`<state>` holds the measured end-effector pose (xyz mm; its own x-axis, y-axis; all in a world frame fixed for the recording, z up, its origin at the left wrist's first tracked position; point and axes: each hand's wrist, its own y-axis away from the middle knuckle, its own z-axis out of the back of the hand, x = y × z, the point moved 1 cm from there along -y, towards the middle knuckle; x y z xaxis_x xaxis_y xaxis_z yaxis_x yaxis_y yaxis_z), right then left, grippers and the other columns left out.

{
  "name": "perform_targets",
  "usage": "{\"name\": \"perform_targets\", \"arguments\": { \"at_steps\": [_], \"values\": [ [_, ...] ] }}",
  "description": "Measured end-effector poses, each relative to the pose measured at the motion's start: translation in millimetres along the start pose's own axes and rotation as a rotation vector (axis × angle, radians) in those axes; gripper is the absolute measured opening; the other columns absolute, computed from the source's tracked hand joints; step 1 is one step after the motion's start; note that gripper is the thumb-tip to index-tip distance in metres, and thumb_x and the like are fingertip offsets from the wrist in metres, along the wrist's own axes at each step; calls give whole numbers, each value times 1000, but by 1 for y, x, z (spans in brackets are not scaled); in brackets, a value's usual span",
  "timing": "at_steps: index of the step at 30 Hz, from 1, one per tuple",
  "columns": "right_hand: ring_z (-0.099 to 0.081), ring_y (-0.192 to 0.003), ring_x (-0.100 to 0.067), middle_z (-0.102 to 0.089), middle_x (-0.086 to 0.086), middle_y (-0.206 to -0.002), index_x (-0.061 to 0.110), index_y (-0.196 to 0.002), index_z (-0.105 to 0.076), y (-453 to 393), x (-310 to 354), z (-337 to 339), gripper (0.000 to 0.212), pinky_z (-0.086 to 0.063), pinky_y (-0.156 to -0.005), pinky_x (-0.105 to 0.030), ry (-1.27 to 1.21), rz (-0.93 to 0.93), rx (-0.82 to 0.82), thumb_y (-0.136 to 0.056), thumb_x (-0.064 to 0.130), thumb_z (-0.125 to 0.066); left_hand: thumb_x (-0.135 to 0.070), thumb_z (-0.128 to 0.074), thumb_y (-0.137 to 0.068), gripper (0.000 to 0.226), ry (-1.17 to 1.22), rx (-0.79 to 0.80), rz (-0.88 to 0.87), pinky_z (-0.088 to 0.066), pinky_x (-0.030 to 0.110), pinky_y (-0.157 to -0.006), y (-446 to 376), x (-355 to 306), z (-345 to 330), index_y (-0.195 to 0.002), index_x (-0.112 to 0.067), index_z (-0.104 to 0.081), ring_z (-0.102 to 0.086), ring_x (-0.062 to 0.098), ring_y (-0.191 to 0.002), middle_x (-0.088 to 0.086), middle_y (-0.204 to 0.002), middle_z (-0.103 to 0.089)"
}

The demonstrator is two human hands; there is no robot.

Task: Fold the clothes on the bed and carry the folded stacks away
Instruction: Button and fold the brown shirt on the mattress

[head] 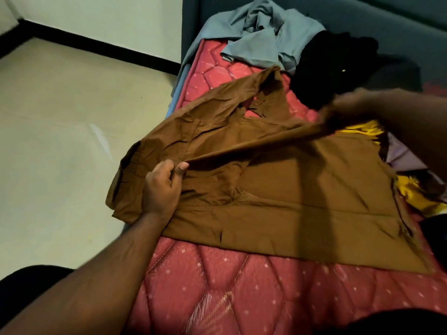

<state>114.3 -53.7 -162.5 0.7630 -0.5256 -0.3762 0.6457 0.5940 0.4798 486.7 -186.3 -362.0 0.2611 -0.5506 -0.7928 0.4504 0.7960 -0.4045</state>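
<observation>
pinching a ridge of the brown shirt (278, 184) w/ our left hand (164, 187) at 9 o'clock, we stretch it to our right hand (348, 110) at 2, blurred but gripping the fabric. shirt lies spread on the pink mattress (242, 286); grey garment (261, 35) & black clothes (331, 68) heaped at 12.

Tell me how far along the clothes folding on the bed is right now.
Early on. No folded stack is visible yet. In hand: the brown shirt lies spread on the mattress, the left hand pinching a fold while the blurred right hand pulls it taut. Left: the grey garment, black garment and yellow cloth lie unfolded.
</observation>
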Motion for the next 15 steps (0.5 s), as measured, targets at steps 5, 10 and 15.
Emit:
{"name": "perform_targets", "arguments": {
  "at_steps": [5, 10, 15],
  "values": [
    [-61, -90, -34, -63, -14, -100, 10, -107, -64, 81, -44, -84, 21, -51, -82, -45, -348, 28, -236, -90, 2, -57, -54, -30, -100, 57, -325, 59, -162, -41, 43, -65, 3, -15, 9, -81, -10, -61, -54, 32, -70, 8, -76, -58],
    [-59, -95, -34, -61, -20, -107, 8, -108, -61, 119, -32, -139, 25, -52, -62, -28, -1066, -283, -590, -94, 0, -42, -49, -31, -96, 50, -641, 352, -362, -35, 49, -93, 14, -48, 23, -132, -26, -59, -52, 31, -118, 4, -130, -61],
    [-60, -97, -41, -65, -26, -105, -2, -105, -65, 141, -26, -109, 25, -48, -86, -47, -802, -347, -791, -95, 12, -47, -45, -26, -97, 56, -633, 458, -396, -29, 52, -109, 20, -59, 47, -140, -18, -51, -42, 32, -136, 6, -145, -50]
  ]
}}
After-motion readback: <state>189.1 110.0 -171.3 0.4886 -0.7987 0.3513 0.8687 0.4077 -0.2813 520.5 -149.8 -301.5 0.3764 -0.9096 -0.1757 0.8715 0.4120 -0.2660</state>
